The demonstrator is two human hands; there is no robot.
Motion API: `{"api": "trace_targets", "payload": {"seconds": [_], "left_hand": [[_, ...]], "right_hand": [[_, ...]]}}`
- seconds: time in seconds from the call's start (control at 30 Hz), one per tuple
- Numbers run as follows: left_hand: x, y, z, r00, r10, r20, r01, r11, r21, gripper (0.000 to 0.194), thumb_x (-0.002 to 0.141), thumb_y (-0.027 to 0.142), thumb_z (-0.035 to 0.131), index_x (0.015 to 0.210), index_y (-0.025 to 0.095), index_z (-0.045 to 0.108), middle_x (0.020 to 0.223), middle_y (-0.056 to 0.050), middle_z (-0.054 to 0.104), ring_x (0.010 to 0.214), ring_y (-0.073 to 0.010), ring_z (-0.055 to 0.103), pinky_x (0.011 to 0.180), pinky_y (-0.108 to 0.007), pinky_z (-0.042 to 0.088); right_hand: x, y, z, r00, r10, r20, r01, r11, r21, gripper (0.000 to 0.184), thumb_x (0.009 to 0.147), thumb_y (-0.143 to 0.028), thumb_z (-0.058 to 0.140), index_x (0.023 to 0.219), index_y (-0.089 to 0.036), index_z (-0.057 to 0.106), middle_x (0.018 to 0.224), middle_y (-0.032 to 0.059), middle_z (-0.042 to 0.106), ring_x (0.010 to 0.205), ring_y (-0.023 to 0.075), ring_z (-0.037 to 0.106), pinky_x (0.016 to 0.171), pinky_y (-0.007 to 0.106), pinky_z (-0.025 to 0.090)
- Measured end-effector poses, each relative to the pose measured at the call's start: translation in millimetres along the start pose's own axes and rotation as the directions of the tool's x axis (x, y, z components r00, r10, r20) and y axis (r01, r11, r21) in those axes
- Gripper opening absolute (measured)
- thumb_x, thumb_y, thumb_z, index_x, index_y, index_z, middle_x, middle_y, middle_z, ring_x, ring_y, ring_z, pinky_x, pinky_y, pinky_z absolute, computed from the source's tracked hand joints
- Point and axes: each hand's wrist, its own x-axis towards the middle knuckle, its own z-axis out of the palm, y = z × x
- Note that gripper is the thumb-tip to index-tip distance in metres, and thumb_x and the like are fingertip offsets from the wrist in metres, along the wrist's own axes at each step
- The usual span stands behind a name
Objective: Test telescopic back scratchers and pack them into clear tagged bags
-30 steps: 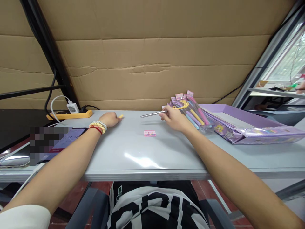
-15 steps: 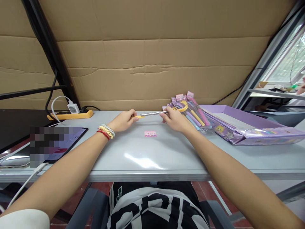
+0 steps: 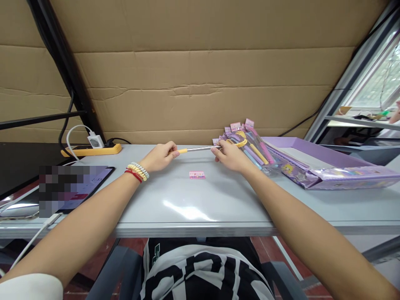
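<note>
A telescopic back scratcher with a thin metal rod stretches level between my two hands, above the table. My left hand is closed round its yellow handle, the tip of which sticks out past the thumb. The other end is pinched by my right hand, near a curved yellow head. Below the rod, a small pink printed card lies flat on the grey table. Just beyond my right hand is a pile of bagged, coloured pieces with pink header cards.
An open purple box stands to the right of the pile. On the left are a tablet, a yellow power strip with a white charger, and cables. Cardboard walls the back of the table.
My left hand has shifted slightly left with the handle, and more of the metal rod shows between my hands. My right hand has stayed nearly in place.
</note>
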Motion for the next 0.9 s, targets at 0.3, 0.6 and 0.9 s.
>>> {"api": "trace_targets", "payload": {"seconds": [0.3, 0.6, 0.9], "left_hand": [[-2.9, 14.7, -3.2, 1.0, 0.001, 0.031, -0.001, 1.0, 0.0, 0.021, 0.083, 0.037, 0.045, 0.078, 0.019, 0.053, 0.056, 0.002, 0.049, 0.052, -0.0125, 0.043, 0.052, -0.026, 0.03], [-5.0, 25.9, 0.2, 0.994, -0.066, 0.092, 0.077, 0.989, -0.124, 0.024, 0.081, 0.038, 0.045, 0.076, 0.017, 0.056, 0.053, 0.003, 0.045, 0.049, -0.0115, 0.038, 0.049, -0.025, 0.027], [-6.8, 34.0, 3.5, 0.993, -0.07, 0.098, 0.079, 0.992, -0.094, 0.022, 0.082, 0.034, 0.047, 0.078, 0.017, 0.06, 0.05, 0.004, 0.045, 0.049, -0.0113, 0.038, 0.05, -0.024, 0.026]], "right_hand": [[-2.4, -1.5, -1.6, 1.0, 0.001, 0.016, -0.002, 0.995, 0.102, 0.018, 0.089, -0.033, 0.043, 0.077, -0.02, 0.045, 0.069, 0.0051, 0.069, 0.066, 0.0163, 0.06, 0.062, 0.027, 0.04], [-2.6, -2.3, 1.7, 1.0, 0.019, 0.003, -0.019, 0.985, 0.169, 0.014, 0.088, -0.027, 0.046, 0.077, -0.02, 0.043, 0.084, 0.0071, 0.072, 0.067, 0.0146, 0.061, 0.064, 0.026, 0.041], [-3.8, -7.3, 13.7, 0.999, -0.033, 0.024, 0.029, 0.988, 0.149, 0.015, 0.089, -0.03, 0.046, 0.077, -0.02, 0.044, 0.079, 0.0055, 0.07, 0.069, 0.0138, 0.061, 0.062, 0.024, 0.039]]}}
